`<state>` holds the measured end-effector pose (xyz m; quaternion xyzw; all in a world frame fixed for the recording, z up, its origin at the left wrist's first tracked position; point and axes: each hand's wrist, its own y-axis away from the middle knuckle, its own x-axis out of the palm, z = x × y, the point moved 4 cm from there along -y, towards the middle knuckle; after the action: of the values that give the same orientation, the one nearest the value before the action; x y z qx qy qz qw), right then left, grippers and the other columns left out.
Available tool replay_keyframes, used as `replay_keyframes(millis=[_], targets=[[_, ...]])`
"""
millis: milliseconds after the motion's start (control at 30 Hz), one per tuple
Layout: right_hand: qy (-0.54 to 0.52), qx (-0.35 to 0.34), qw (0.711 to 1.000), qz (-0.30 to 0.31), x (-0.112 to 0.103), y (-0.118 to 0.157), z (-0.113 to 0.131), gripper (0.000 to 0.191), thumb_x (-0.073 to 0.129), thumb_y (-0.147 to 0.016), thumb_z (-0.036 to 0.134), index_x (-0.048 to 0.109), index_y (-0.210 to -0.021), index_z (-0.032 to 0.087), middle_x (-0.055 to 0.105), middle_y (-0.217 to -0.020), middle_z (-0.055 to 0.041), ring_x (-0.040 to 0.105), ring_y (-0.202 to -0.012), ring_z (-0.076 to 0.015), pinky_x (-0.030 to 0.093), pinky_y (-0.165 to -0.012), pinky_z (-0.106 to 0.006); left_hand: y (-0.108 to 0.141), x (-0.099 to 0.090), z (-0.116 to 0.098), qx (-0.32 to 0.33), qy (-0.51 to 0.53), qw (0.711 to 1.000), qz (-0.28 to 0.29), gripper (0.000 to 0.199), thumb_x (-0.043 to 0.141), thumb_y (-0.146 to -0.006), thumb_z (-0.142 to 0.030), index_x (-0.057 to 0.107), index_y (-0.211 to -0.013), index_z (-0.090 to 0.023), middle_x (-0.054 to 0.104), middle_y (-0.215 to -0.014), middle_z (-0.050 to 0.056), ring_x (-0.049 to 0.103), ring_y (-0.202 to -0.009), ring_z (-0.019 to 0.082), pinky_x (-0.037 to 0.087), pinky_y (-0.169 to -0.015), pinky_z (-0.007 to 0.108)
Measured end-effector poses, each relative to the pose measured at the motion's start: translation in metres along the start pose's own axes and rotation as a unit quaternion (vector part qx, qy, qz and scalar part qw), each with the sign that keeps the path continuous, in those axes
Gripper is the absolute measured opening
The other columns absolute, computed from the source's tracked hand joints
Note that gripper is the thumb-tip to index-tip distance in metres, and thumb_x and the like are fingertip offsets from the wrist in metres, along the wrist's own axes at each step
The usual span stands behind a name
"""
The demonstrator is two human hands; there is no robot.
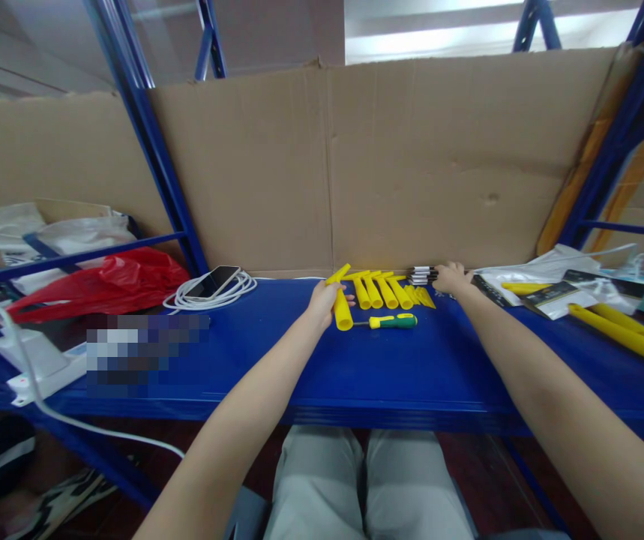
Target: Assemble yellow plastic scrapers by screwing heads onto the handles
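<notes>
My left hand (323,306) is closed around a yellow T-shaped plastic piece (343,309), holding its wide hollow end toward me. Beside it, several similar yellow pieces (384,290) lie in a row on the blue shelf. A screwdriver with a yellow and green handle (393,321) lies just in front of that row. Farther right, my right hand (452,279) has its fingers curled at a group of small black-and-white pieces (423,274); what it grips is too small to make out. Smaller flat yellow parts (420,296) lie between the row and this hand.
Plastic packets (558,298) and long yellow tubes (630,339) lie to the right. Left stand a coiled white cable (246,283), a phone (217,282), a red bag (111,281) and a white power strip (52,367). Cardboard (411,165) walls the back, between blue posts (156,142).
</notes>
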<state>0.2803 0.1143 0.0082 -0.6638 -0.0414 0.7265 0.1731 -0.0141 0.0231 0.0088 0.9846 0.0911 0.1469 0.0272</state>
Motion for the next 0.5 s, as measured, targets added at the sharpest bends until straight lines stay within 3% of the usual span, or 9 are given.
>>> replay_keyframes(millis=[233, 500], targets=[[-0.001, 0.003, 1.000, -0.014, -0.009, 0.010, 0.004, 0.052, 0.050, -0.071, 0.023, 0.051, -0.123, 0.014, 0.042, -0.128, -0.0198, 0.032, -0.123, -0.0368, 0.027, -0.093, -0.063, 0.000, 0.000, -0.001, 0.005, -0.009, 1.000, -0.005, 0.029, 0.044, -0.080, -0.003, 0.047, -0.106, -0.014, 0.061, -0.083, 0.003, 0.055, -0.043, 0.008, 0.051, -0.044, 0.023], [0.002, -0.155, 0.987, -0.040, -0.040, 0.033, 0.030, 0.030, 0.049, -0.074, 0.023, 0.065, -0.099, 0.017, 0.062, -0.104, -0.0144, 0.055, -0.099, -0.0288, 0.045, -0.079, -0.040, -0.003, -0.001, 0.001, -0.011, -0.021, 1.000, 0.000, 0.024, 0.052, -0.079, -0.005, 0.052, -0.102, -0.009, 0.064, -0.073, 0.005, 0.052, -0.038, 0.007, 0.047, -0.039, 0.020]])
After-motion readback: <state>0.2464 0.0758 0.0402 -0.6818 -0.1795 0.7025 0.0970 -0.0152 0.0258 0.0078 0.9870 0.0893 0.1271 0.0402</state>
